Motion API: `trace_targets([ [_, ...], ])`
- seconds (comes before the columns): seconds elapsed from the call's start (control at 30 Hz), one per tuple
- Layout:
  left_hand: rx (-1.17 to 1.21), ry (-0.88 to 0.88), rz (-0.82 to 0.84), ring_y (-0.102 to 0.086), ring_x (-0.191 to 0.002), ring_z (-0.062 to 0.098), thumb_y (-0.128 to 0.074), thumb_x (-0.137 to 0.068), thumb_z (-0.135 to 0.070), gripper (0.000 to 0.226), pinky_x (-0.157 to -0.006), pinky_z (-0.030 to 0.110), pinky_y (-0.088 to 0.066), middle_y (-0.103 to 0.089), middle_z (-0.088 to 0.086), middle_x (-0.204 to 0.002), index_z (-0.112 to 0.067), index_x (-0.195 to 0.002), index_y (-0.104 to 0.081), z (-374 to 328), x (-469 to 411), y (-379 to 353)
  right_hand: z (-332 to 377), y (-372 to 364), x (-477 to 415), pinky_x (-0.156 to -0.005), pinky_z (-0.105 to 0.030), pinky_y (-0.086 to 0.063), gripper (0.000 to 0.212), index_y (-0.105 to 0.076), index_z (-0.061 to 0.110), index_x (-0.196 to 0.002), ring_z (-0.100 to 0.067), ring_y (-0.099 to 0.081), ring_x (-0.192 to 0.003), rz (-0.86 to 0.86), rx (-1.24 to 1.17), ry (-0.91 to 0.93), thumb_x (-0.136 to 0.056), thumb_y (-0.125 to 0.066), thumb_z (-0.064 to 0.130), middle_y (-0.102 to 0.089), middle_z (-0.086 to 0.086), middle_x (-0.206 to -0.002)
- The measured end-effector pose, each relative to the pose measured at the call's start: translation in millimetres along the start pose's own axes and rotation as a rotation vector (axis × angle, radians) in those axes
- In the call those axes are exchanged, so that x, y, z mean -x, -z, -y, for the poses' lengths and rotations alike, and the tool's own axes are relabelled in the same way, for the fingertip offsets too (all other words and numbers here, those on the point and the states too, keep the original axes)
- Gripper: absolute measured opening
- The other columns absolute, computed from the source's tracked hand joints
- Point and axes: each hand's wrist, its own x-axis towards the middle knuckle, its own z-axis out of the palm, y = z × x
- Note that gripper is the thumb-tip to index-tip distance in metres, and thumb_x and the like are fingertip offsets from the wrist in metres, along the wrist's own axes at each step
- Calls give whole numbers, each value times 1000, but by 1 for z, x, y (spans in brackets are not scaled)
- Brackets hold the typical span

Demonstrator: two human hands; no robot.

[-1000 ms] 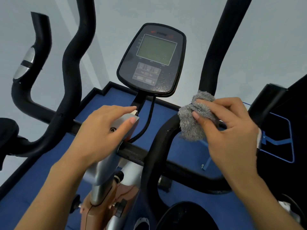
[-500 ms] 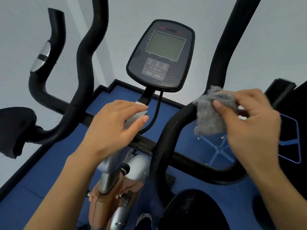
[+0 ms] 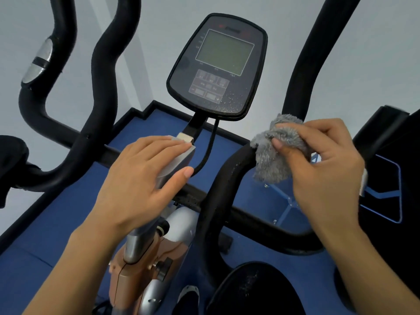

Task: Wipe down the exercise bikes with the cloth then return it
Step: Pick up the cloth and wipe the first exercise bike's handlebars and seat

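Note:
An exercise bike fills the view, with a dark console on a stem above black foam handlebars. My right hand grips a fluffy grey cloth wrapped over the right handlebar where the bar bends upward. My left hand rests flat, fingers straight, on the grey metal post below the console. Small droplets speckle the console's lower right corner.
The left handlebar with a silver pulse sensor curves up at the left. The black saddle lies at the bottom centre. A second black machine stands at the right. Blue floor matting lies below, white walls behind.
My right hand has slid the cloth up along the right handlebar toward the upright bend. The view has shifted slightly. My left hand has stayed on the post.

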Motion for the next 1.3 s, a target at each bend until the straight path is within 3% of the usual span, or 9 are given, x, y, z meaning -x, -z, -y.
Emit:
trace_targets([
  [0.1, 0, -5, -20, -48, -119, 14, -37, -91, -48, 50, -99, 33, -35, -54, -13, -120, -18, -123, -60, 1, 0, 1, 2, -2, 4, -80, -21, -46, 25, -66, 21, -105, -15, -54, -88, -1, -4, -7, -82, -68, 12, -48, 15, -89],
  [0.27, -68, -27, -57, -50, -118, 19, -36, -93, -44, 49, -98, 32, -34, -60, -2, -122, -13, -123, -60, -3, 6, -1, 7, 12, -1, -74, -7, -41, 20, -62, 25, -103, 4, -51, -83, 42, -81, -12, -86, -64, 17, -50, 12, -90],
  [0.43, -114, 74, -90, -44, -124, 21, -30, -94, -49, 56, -102, 32, -29, -54, 2, -131, -14, -133, -51, -7, 9, -4, 13, 1, 10, -85, -12, -38, 25, -64, 20, -108, -14, -50, -94, 137, 53, 136, -84, -66, 16, -48, 6, -99],
  [0.7, -30, 33, -107, -47, -122, 21, -33, -93, -49, 53, -100, 32, -32, -57, -2, -127, -16, -129, -54, -2, 8, -3, 18, -10, 21, -78, -10, -38, 19, -69, 11, -102, -15, -50, -87, 140, 89, 128, -82, -68, 11, -51, 6, -92],
  [0.77, -16, 32, -126, -48, -120, 20, -34, -93, -47, 51, -98, 32, -33, -58, -2, -124, -15, -127, -56, -3, 9, -2, 20, -8, 22, -78, -13, -41, 21, -68, 13, -103, -17, -52, -87, 233, 57, 144, -82, -68, 13, -52, 7, -92],
  [0.83, 11, 36, -159, -49, -117, 19, -33, -94, -47, 51, -97, 30, -33, -60, -1, -121, -15, -125, -57, -4, 10, -2, 19, -2, 20, -76, -14, -43, 21, -67, 17, -104, -12, -53, -85, 272, 30, 131, -83, -66, 18, -53, 6, -91],
  [0.97, 36, 54, -231, -52, -116, 18, -29, -97, -45, 51, -96, 27, -34, -61, 0, -119, -12, -121, -60, -5, 19, -5, 21, 3, 14, -76, -6, -41, 23, -59, 23, -108, 9, -50, -84, 107, -60, 46, -86, -63, 21, -53, 2, -97],
  [1.13, 28, 83, -261, -48, -122, 17, -24, -98, -47, 55, -101, 28, -32, -52, -9, -126, -13, -126, -57, -3, 26, -11, 26, -6, 25, -85, -11, -39, 26, -63, 22, -110, -13, -50, -95, 233, 1, 91, -84, -65, 24, -50, 6, -98],
  [1.3, 39, 78, -269, -46, -122, 17, -19, -98, -51, 60, -101, 27, -31, -47, -12, -125, -13, -127, -55, -1, 27, -12, 24, -14, 30, -85, -5, -33, 26, -66, 12, -108, -14, -45, -96, 209, 78, 112, -84, -66, 21, -46, 5, -99],
])
